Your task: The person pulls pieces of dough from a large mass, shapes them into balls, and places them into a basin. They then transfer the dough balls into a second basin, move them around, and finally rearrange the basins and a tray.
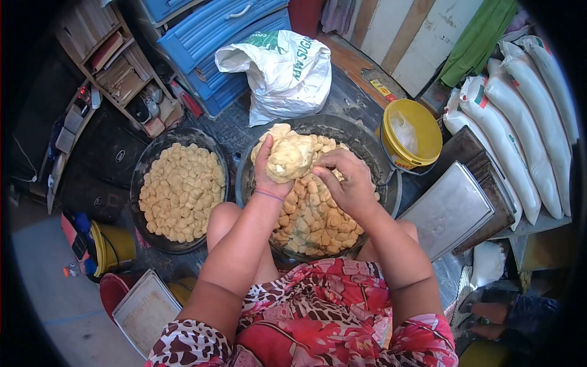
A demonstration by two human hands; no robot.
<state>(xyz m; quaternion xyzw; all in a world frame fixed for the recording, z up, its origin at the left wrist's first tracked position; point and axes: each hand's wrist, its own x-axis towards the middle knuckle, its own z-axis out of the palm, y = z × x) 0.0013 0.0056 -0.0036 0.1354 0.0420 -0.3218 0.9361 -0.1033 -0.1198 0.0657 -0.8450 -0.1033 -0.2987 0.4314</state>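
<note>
From the head camera, looking down over the lap, the left hand (pixel 269 176) is cupped around a dough lump (pixel 291 159), fingers curled up its left side and the palm closed against it, so the lump is held just above the near basin (pixel 374 151). The right hand (pixel 350 186) comes in from the other side with its fingers bent and drawn together, the tips pinching the lump's right edge; it is mostly closed, not spread. A thin band sits on the left wrist.

Under both hands, the near basin is heaped with small dough pieces (pixel 313 223). Just beside it on the left stands a second basin (pixel 144 160) (dark-walled like the first), filled in an even layer with more cut pieces (pixel 181 191).

Beyond the basins a white sack (pixel 282 70) slumps against blue drawers (pixel 211 30). A yellow bucket (pixel 422 125) stands to the right of the near basin, metal trays (pixel 451 208) lie beside the right forearm, and filled white bags (pixel 529 122) are stacked along the right wall.
</note>
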